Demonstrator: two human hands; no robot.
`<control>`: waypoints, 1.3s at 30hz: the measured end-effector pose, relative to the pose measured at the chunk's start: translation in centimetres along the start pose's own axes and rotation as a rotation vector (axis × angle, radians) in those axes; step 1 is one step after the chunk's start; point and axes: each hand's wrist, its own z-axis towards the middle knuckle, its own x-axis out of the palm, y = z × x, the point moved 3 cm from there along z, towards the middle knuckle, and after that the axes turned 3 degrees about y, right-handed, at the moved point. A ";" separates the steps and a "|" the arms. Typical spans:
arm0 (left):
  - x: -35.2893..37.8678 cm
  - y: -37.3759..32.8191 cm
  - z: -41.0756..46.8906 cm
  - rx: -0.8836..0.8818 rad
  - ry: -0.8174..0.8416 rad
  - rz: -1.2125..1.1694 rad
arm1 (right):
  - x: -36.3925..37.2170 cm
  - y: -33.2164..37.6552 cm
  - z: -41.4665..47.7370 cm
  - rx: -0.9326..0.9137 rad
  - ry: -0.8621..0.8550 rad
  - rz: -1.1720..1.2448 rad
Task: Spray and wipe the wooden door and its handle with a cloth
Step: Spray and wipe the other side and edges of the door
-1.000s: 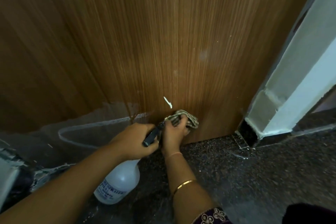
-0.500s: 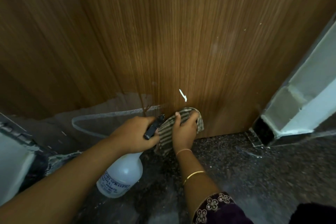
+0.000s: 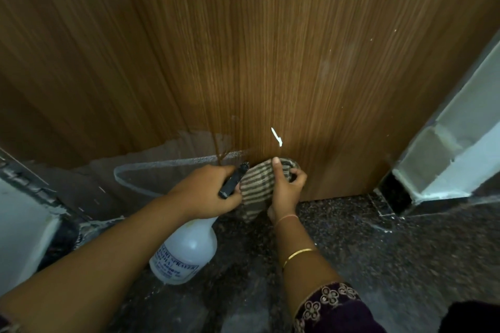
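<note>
While the left hand (image 3: 200, 196) is gripping the bottle (image 3: 189, 249) ready, the right hand (image 3: 285, 190) is pinching the cloth (image 3: 255, 186) against the door (image 3: 243, 48), six o'clock.

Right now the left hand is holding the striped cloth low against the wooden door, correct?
Not quite. The right hand holds the striped cloth low against the wooden door. The left hand grips the spray bottle instead. The head view shows this.
</note>
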 end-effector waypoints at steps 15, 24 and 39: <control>-0.1 -1.3 -0.5 0.029 -0.009 0.014 | -0.1 -1.7 0.9 0.169 0.066 0.158; -0.7 -1.9 -1.3 0.016 0.002 0.005 | 1.5 -0.8 0.4 0.521 0.201 0.291; -0.7 1.3 -2.1 -0.042 -0.093 -0.017 | 3.0 -0.8 -0.9 0.500 0.254 -0.097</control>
